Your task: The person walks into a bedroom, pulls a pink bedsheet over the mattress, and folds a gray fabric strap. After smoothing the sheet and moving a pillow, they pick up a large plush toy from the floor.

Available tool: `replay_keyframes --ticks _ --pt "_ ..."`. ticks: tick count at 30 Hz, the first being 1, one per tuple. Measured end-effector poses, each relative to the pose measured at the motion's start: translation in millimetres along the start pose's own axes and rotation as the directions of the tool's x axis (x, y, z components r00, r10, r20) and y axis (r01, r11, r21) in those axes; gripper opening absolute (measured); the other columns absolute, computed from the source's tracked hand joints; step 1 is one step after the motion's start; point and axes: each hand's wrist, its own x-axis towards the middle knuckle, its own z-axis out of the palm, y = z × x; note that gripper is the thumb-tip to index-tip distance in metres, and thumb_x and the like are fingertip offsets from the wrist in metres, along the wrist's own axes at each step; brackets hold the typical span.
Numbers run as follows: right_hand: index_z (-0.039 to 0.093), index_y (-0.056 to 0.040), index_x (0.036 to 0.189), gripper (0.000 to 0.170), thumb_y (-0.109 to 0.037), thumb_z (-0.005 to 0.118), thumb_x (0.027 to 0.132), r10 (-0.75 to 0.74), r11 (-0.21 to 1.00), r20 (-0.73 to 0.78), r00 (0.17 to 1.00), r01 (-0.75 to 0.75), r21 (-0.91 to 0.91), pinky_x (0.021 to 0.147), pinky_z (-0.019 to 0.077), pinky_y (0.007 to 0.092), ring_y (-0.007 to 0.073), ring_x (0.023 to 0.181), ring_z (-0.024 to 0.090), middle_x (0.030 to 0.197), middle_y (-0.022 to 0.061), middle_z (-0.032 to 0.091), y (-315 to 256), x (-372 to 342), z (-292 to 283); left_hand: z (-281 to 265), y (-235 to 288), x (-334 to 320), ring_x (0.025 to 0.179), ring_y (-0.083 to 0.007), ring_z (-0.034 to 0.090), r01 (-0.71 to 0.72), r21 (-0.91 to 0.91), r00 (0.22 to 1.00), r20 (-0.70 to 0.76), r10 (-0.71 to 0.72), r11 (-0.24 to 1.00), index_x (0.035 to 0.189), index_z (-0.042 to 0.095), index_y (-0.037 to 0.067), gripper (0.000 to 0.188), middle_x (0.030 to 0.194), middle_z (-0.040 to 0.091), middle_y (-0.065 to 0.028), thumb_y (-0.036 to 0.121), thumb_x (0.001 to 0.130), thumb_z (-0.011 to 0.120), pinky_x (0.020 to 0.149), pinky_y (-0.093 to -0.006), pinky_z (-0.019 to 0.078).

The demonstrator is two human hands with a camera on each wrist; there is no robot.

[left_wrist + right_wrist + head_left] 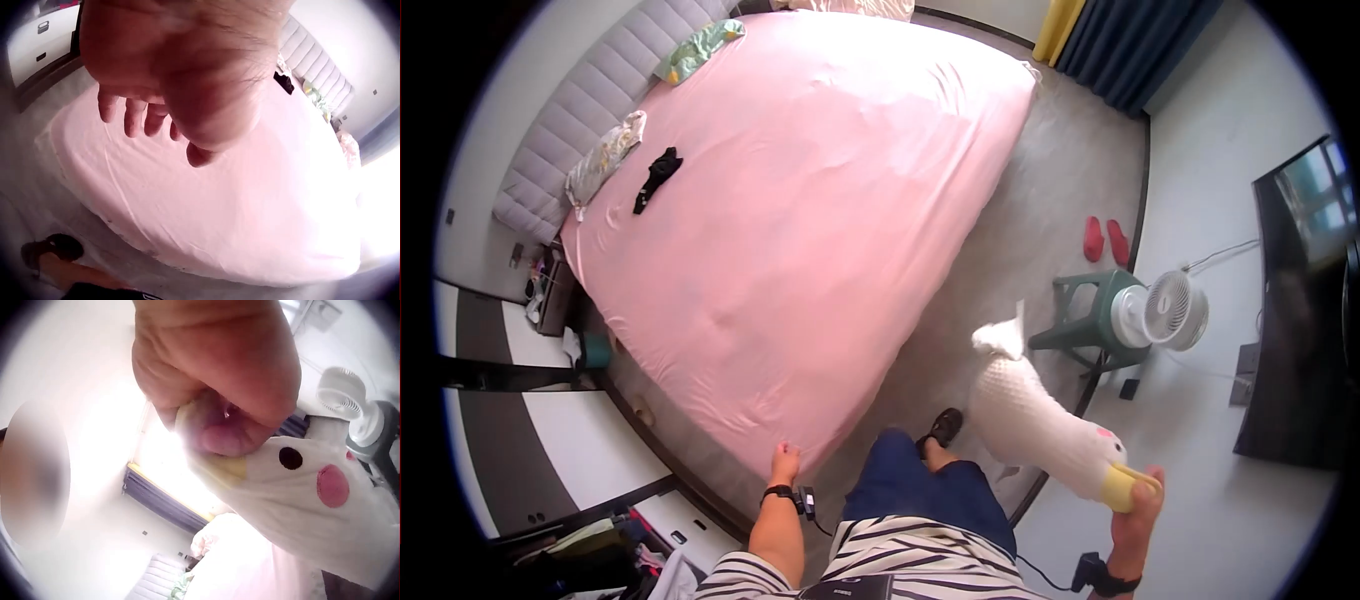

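Note:
A long white plush duck (1040, 425) with a yellow beak (1128, 488), black eyes and pink cheeks hangs out to the right in the head view. My right hand (1140, 515) grips it by the beak, thumb and fingers curled round it. The right wrist view shows that hand (219, 375) close up, with the duck's cheek (332, 486) beside it. My left hand (785, 462) is over the near corner of the pink-sheeted bed (800, 250). From the left wrist camera, this hand (175, 75) has relaxed, slightly bent fingers and holds nothing.
A white fan (1170, 308) stands on a green stool (1090, 315) by the wall, near red slippers (1105, 240). Black clothing (658, 180) and pillows (605, 160) lie near the headboard. An open drawer with clothes (600, 550) is at lower left.

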Motion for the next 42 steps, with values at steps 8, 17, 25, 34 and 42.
replay_keyframes --ticks 8,17,25,34,42 --pt "0.045 -0.0075 0.093 0.020 -0.020 0.054 0.080 0.008 0.998 0.008 1.000 -0.007 -0.069 0.065 0.0449 0.0253 0.0130 0.073 0.054 0.079 0.0031 0.050 -92 188 97 41 74 32 0.097 -0.0245 0.054 0.133 -0.355 0.990 0.016 -0.137 0.925 0.109 0.054 -0.003 0.040 0.102 0.059 -0.0159 0.021 0.077 0.057 0.085 -0.0352 0.0414" --pt "0.045 -0.0082 0.107 0.031 -0.021 0.056 0.081 -0.088 0.995 -0.221 0.971 0.094 0.017 0.072 0.0476 0.0304 0.0172 0.085 0.057 0.094 0.0054 0.057 -149 336 120 69 309 118 0.094 -0.0222 0.054 0.068 -0.352 0.997 0.052 -0.053 0.933 0.107 0.053 -0.003 0.038 0.100 0.059 -0.0137 0.020 0.077 0.057 0.082 -0.0334 0.0423" --pt "0.055 -0.0097 0.097 0.019 -0.021 0.055 0.082 0.071 0.993 -0.528 0.846 -0.010 0.117 0.054 0.0403 0.0193 0.0080 0.074 0.054 0.090 -0.0012 0.058 -127 465 65 136 549 221 0.096 -0.0257 0.055 -0.158 -0.117 0.987 0.005 0.160 0.980 0.107 0.054 -0.001 0.039 0.100 0.059 -0.0161 0.023 0.076 0.057 0.082 -0.0340 0.0432" --pt "0.055 -0.0102 0.094 0.019 -0.023 0.057 0.080 0.127 0.974 -0.574 0.809 0.006 0.225 0.046 0.0360 0.0170 0.0061 0.064 0.052 0.085 -0.0014 0.059 -174 664 26 223 799 175 0.102 -0.0273 0.054 -0.255 -0.007 0.962 0.103 0.254 0.967 0.110 0.054 -0.001 0.043 0.107 0.058 -0.0189 0.026 0.076 0.056 0.087 -0.0340 0.0411" --pt "0.055 -0.0093 0.089 0.017 -0.024 0.057 0.080 0.116 0.978 -0.571 0.813 0.008 0.209 0.045 0.0352 0.0172 0.0069 0.062 0.052 0.080 -0.0010 0.059 -209 880 46 283 887 215 0.084 -0.0223 0.060 0.280 -0.147 0.956 0.136 -0.261 0.949 0.106 0.059 0.001 0.033 0.097 0.061 -0.0163 0.016 0.078 0.054 0.074 -0.0342 0.0462"
